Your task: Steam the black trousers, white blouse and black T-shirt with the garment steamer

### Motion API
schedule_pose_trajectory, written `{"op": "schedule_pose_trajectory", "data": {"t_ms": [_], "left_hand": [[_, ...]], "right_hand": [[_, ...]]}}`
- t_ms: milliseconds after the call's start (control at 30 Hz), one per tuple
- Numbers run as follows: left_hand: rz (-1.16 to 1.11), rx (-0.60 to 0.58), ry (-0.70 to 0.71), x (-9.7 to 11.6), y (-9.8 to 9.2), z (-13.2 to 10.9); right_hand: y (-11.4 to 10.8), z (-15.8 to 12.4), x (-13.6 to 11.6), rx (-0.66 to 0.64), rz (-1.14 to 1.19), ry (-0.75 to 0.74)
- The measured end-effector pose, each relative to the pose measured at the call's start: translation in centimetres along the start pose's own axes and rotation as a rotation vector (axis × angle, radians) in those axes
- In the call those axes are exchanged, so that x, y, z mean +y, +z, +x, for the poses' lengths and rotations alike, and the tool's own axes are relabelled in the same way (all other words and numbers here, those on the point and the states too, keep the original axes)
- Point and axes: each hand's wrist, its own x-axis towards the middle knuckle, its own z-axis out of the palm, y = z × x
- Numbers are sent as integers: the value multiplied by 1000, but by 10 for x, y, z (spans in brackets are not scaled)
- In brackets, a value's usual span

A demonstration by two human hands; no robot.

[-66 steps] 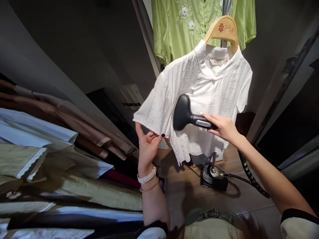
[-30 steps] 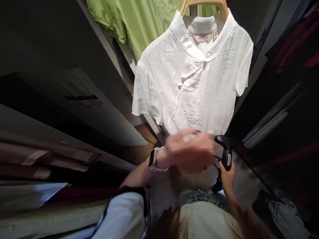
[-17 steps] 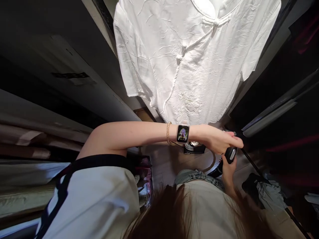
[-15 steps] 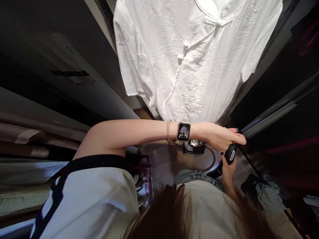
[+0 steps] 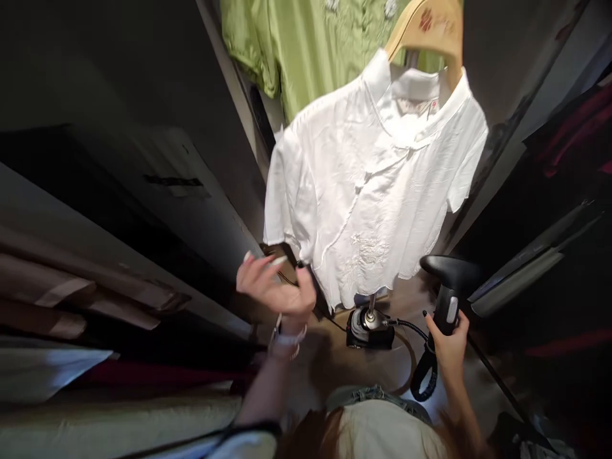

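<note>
A white short-sleeved blouse (image 5: pixel 335 172) with a diagonal cord closing hangs on a wooden hanger (image 5: pixel 425 29). My left hand (image 5: pixel 280 287), palm up with fingers apart, is empty just below the blouse's left-side sleeve. A bracelet and a watch band circle that wrist. In my right hand (image 5: pixel 452 347) is a black garment steamer head (image 5: pixel 449 287), gripped by its handle to the right of the blouse's hem. A hose (image 5: pixel 414 328) runs from the handle to the steamer base (image 5: pixel 370 328) on the floor.
A green blouse (image 5: pixel 306 51) hangs behind the white one. Dark panels and stacked fabric (image 5: pixel 52 293) line the left side. Dark hanging garments (image 5: pixel 564 255) stand close on the right. A thin black pole slants along the floor there.
My left hand has left the steamer head at the right and swung back to the left, opening. The view has tilted up, bringing the hanger and the green blouse into sight.
</note>
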Motion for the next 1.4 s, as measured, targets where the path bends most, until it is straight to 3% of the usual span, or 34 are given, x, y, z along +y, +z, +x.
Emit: {"op": "schedule_pose_trajectory", "data": {"t_ms": [33, 67, 200, 267, 400, 500, 633, 800, 1033, 1233, 1400], "left_hand": [[57, 140, 104, -11, -7, -8], [94, 118, 112, -20, -11, -17], [-3, -312, -301, -38, -6, -44], [-70, -395, -443, -38, 0, -44], [-120, -210, -422, -35, 1, -35], [-71, -102, -357, -33, -7, -37], [90, -3, -239, -27, -16, -43], [273, 125, -81, -15, -28, -41], [390, 201, 29, -9, -57, -36], [413, 203, 121, -1, -73, -32], [416, 242, 158, -3, -84, -31]], "right_hand": [[4, 3, -14, -42, 27, -47], [9, 4, -28, -79, 50, -102], [24, 4, -69, -143, 73, -317], [28, 6, -78, -193, 52, -427], [31, 19, -89, -365, -12, -640], [37, 29, -101, -402, -9, -729], [52, 26, -113, -378, 36, -707], [65, 11, -112, -387, 93, -636], [72, 31, -141, -466, 56, -777], [68, 35, -150, -660, -64, -865], [76, 28, -167, -558, -103, -887]]}}
